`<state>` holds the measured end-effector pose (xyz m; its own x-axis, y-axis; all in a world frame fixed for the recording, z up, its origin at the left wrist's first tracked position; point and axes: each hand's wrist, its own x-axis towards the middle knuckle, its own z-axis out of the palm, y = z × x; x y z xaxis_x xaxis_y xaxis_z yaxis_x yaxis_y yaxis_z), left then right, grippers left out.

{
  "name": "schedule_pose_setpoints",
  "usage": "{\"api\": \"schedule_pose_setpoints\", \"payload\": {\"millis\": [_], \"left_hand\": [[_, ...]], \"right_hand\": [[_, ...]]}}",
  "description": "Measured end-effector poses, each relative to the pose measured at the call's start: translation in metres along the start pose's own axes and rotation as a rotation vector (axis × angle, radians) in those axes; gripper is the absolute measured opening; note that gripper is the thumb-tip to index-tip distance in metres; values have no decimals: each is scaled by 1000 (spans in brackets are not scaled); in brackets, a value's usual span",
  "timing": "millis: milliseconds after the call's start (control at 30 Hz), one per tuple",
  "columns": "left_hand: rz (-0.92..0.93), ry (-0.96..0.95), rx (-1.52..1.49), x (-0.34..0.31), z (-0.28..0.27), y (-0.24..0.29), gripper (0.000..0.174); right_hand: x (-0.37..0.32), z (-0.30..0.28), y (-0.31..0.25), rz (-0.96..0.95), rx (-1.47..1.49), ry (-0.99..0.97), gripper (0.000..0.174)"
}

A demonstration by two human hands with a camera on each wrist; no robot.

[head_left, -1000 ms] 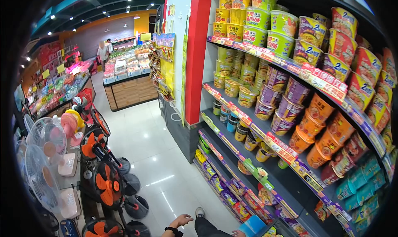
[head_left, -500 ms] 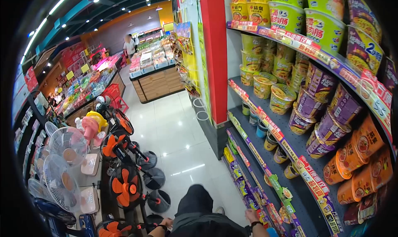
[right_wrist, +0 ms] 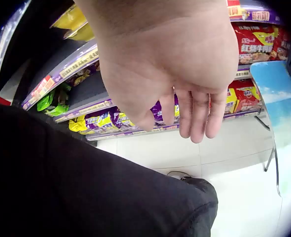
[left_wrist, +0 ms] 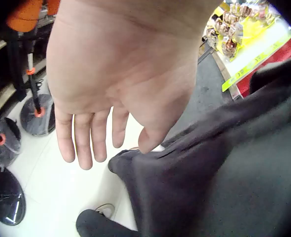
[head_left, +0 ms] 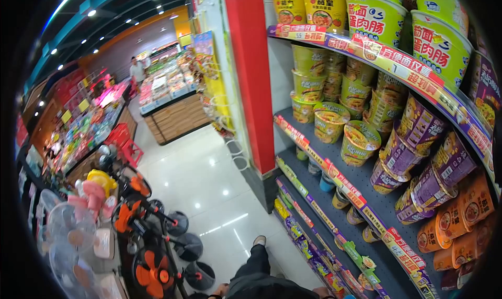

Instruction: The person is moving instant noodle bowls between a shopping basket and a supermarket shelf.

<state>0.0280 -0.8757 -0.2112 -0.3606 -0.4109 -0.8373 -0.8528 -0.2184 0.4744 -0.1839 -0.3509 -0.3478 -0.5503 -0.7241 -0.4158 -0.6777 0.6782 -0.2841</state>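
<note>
My left hand (left_wrist: 123, 74) hangs beside the dark trousers (left_wrist: 185, 192), its fingers pointing loosely down and nothing in them. On the other side, my right hand (right_wrist: 172, 61) hangs relaxed too, palm in view and bare of any object. Behind its fingers, in the right wrist view, are purple and yellow snack packets (right_wrist: 106, 121) on the lowest shelf. Nearest the left hand stand floor fans (head_left: 151, 273) with round dark bases (left_wrist: 37, 116). In the head view both hands show only in part at the bottom edge.
Shelves of instant noodle cups (head_left: 361, 137) rise along the right. A red-edged pillar (head_left: 253, 79) stands at their far end. White desk fans (head_left: 73, 231) line the left. The tiled aisle (head_left: 201, 178) leads to a produce stand (head_left: 178, 118) and a distant person (head_left: 137, 71). A blue folding table (right_wrist: 279, 113) is at right.
The view has moved forward along the aisle, and the noodle cups look larger. Both hands have dropped toward the lower edge of the head view. The blue table has left the head view.
</note>
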Motion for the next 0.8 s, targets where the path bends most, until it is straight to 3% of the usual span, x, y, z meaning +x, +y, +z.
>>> {"api": "schedule_pose_setpoints", "payload": {"millis": [167, 200, 267, 333, 367, 400, 433, 500, 567, 633, 667, 700, 733, 800], "left_hand": [[238, -45, 30, 102, -8, 168, 28], [380, -45, 79, 126, -6, 208, 34], [845, 92, 231, 181, 6, 301, 34], [962, 82, 201, 122, 13, 433, 29], [1057, 43, 247, 125, 19, 487, 27], [1164, -32, 163, 106, 24, 539, 25], [1392, -54, 134, 76, 23, 586, 23], [1523, -172, 44, 28, 30, 674, 23], [1877, -121, -44, -11, 40, 750, 26], [2138, 50, -154, -52, 50, 812, 32], [2119, 41, -242, -65, 57, 839, 40], [2099, 117, -254, -88, 59, 860, 51], [2055, 77, -235, -98, 67, 880, 76], [2042, 144, -266, -125, 79, 915, 103]], "right_hand": [[77, -69, -12, 335, 520, 109, 29], [96, -84, -11, 396, 619, 135, 29], [128, -127, -22, 514, 817, 178, 29], [161, -149, -31, 627, 1012, 217, 29], [169, -158, -36, 692, 1110, 238, 29], [178, -172, -42, 755, 1207, 263, 29], [186, -184, -48, 818, 1304, 292, 29], [210, -219, -47, 937, 1494, 390, 29], [237, -264, -54, 842, 1403, 577, 29], [253, -266, -43, 827, 1341, 697, 30], [267, -269, -44, 769, 1283, 793, 33], [262, -291, -53, 843, 1207, 770, 40], [258, -300, -61, 871, 1232, 801, 43], [250, -307, -70, 904, 1261, 856, 46]]}}
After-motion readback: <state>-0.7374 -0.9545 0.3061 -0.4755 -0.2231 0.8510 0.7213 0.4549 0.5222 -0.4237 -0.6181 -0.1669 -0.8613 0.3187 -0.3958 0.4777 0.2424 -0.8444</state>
